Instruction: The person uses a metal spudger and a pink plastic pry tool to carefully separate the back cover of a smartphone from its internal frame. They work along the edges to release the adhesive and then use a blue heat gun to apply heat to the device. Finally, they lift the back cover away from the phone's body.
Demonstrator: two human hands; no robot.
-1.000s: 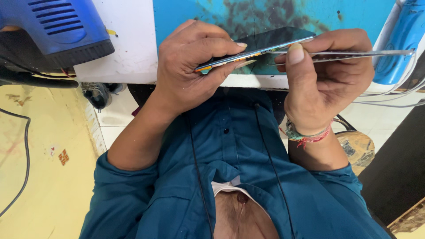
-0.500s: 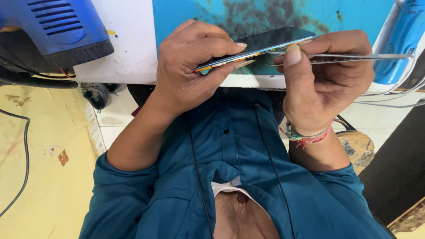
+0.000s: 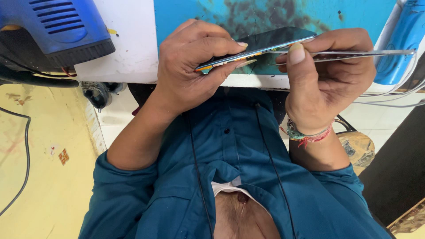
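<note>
- My left hand (image 3: 195, 66) pinches the phone (image 3: 261, 44) edge-on at upper centre of the frame, thumb and fingers clamped on its lower end; squeeze harder and I judge the lifted screen could crack.
- My right hand (image 3: 327, 84) grips the metal tweezers (image 3: 354, 55), fingers pressed together, tips at the open seam; a slip could gouge the parts inside.
- The phone hangs over the blue mat (image 3: 212, 13); a loosened pinch could drop it.

Glossy glass phone (image 3: 265, 44) in the left hand's (image 3: 195, 66) grip; bare shiny metal tweezers (image 3: 354, 54) in the right's (image 3: 327, 79); beneath, a scuffed matt mat (image 3: 265, 13).
</note>
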